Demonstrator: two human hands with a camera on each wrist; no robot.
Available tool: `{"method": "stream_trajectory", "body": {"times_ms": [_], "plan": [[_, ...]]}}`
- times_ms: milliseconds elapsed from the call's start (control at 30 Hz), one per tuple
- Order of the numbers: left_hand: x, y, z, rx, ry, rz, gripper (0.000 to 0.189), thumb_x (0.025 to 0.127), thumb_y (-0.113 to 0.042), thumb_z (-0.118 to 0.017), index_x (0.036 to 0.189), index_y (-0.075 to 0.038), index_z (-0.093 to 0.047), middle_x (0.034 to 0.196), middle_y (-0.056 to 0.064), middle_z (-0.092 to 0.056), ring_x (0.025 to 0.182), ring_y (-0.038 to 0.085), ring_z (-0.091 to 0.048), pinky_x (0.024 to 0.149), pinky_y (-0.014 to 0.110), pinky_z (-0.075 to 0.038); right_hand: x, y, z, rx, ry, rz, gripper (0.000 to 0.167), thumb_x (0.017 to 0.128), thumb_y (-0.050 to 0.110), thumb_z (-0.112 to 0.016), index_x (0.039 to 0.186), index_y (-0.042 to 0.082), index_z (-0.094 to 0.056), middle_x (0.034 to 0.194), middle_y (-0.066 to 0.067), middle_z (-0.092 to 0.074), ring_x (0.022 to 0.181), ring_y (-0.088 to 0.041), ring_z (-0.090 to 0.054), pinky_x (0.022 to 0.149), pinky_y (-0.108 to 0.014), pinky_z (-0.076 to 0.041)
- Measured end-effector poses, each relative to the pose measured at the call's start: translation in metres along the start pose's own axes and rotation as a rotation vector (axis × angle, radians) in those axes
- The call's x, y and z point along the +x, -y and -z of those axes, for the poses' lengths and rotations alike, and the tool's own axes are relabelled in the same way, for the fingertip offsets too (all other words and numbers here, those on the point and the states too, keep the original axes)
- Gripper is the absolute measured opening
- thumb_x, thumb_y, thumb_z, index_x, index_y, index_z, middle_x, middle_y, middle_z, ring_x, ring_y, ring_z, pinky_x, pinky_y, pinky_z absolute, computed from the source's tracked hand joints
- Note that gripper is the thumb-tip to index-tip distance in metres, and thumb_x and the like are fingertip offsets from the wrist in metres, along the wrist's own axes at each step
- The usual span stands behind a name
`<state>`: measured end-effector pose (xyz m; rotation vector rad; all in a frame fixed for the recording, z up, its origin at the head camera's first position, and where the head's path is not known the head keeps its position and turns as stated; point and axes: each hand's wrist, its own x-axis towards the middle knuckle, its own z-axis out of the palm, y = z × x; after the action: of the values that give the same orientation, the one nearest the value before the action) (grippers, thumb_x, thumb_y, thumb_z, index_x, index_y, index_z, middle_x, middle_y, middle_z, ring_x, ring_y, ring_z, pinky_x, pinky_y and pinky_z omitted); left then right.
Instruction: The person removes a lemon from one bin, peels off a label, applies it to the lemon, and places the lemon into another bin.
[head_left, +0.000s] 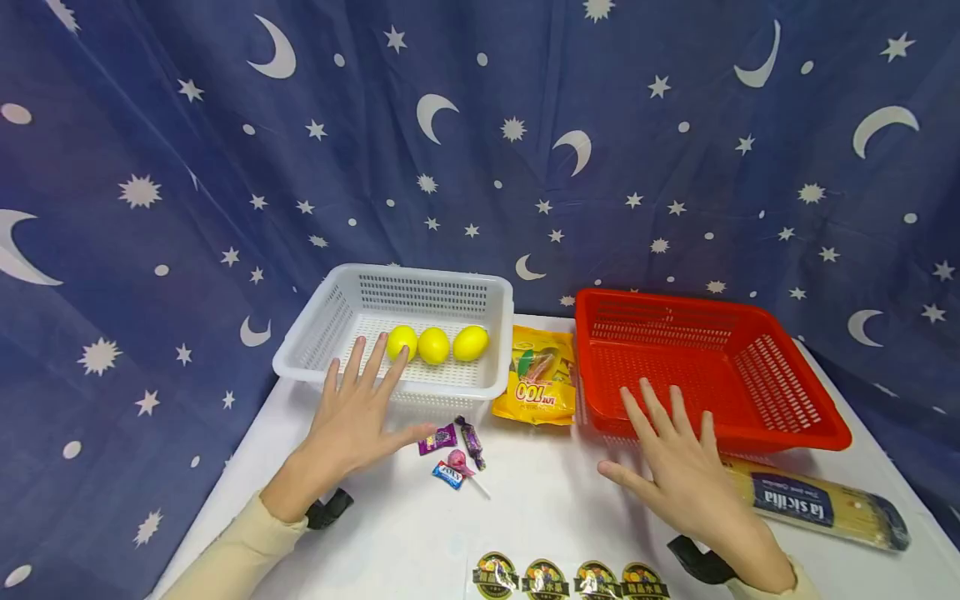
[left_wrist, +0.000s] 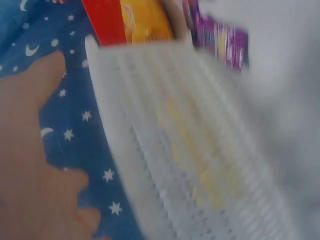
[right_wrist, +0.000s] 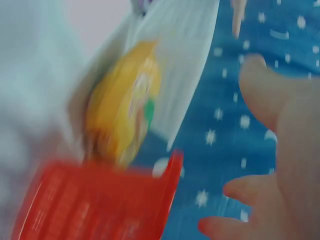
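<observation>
My left hand [head_left: 348,429] is held in the air with fingers spread, just in front of the white basket [head_left: 307,372], and grips nothing. Three yellow lemons [head_left: 433,346] lie in a row inside that basket. Over the front of the red basket [head_left: 780,437], my right hand [head_left: 686,475] hovers with its fingers spread as well. Between the two baskets is a yellow candy bag [head_left: 536,379]. Near my left thumb lie two purple-wrapped candies [head_left: 437,439], a blue-wrapped candy [head_left: 448,475] and a pink lollipop [head_left: 460,462].
A pack of spaghetti [head_left: 817,500] lies at the right, before the red basket. Several round stickers [head_left: 546,579] on a clear sheet are at the table's near edge. A blue curtain [head_left: 480,150] with moons and stars hangs behind the white table [head_left: 390,542].
</observation>
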<state>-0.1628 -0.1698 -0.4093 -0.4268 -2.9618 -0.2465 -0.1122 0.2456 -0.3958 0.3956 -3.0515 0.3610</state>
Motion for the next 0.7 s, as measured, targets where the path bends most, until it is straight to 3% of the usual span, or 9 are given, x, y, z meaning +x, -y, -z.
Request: {"method": "stream_trajectory", "body": {"times_ms": [167,367,533,700], "plan": [[0.030,0.024,0.027,-0.025,0.075,-0.112,0.096,0.090,-0.075,-0.054,0.165,-0.027,-0.019,0.175,0.010,-0.009,0.160,0.043,-0.006,0.124,0.070,-0.012,0.029,0.033,-0.007,0.042,-0.067,0.165,0.092,0.090,0.061,-0.068,0.162,0.018,-0.031,0.171,-0.016,-0.024,0.157,-0.047,-0.016,0.122,-0.070,-0.016],[0.091,0.051,0.053,0.041,0.197,-0.207,0.081,0.095,-0.060,-0.063,0.161,-0.025,-0.033,0.168,0.017,-0.031,0.152,0.048,-0.031,0.118,0.073,-0.025,0.076,0.070,-0.017,0.117,-0.079,0.308,0.078,0.093,0.050,-0.070,0.158,0.019,-0.041,0.167,-0.017,-0.034,0.155,-0.042,-0.029,0.117,-0.065,-0.034],[0.132,0.064,0.054,0.083,0.354,-0.228,0.073,0.094,-0.049,-0.069,0.156,-0.021,-0.043,0.155,0.016,-0.052,0.139,0.041,-0.053,0.115,0.063,-0.040,0.106,0.086,-0.026,0.156,-0.051,0.314,0.069,0.097,0.047,-0.066,0.155,0.016,-0.046,0.162,-0.020,-0.040,0.151,-0.043,-0.036,0.112,-0.066,-0.040],[0.156,0.073,0.043,0.105,0.501,-0.174,0.069,0.092,-0.041,-0.075,0.152,-0.020,-0.050,0.149,0.012,-0.059,0.136,0.036,-0.057,0.113,0.055,-0.045,0.121,0.094,-0.034,0.173,-0.042,0.294,0.061,0.100,0.046,-0.062,0.150,0.012,-0.053,0.159,-0.023,-0.044,0.147,-0.043,-0.042,0.112,-0.061,-0.043]]}}
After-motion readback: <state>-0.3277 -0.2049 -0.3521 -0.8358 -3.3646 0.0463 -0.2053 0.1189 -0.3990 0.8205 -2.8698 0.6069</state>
